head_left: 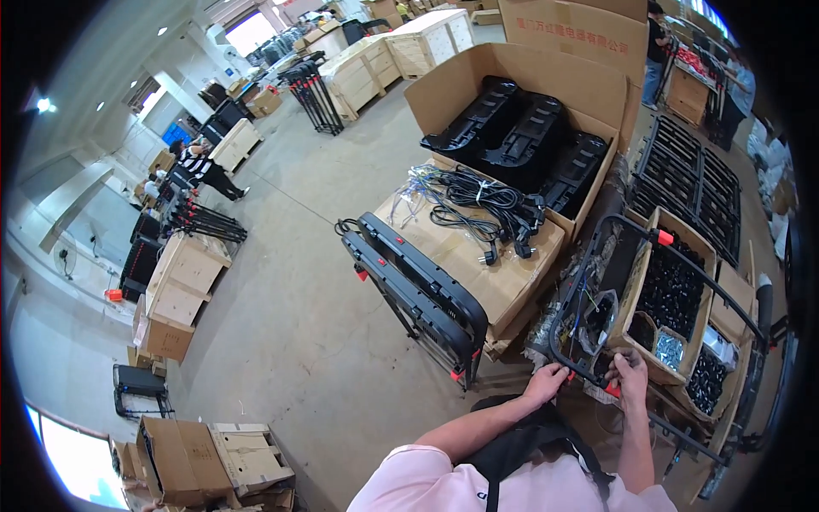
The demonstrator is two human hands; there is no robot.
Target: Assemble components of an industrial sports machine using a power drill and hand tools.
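Note:
A black tubular frame [559,317] with red fittings lies across the workbench in front of me. My left hand [546,384] is closed on its near corner, fingertips at a small red piece [571,375]. Close by on the right, my right hand [630,374] has its fingers pinched together above a red fitting [612,391] on the same frame. What sits between those fingers, if anything, is too small to make out. Beyond the hands, a clear plastic bag [602,317] and thin wires lie inside the frame's outline.
Right of the frame stand a box of black parts [676,286], silvery screws [670,348] and more black pieces [706,381]. Bundled black power cords [482,194] top a carton on the left. Beside it stand folded black frames [418,286]. Behind is a carton of black panels [520,128].

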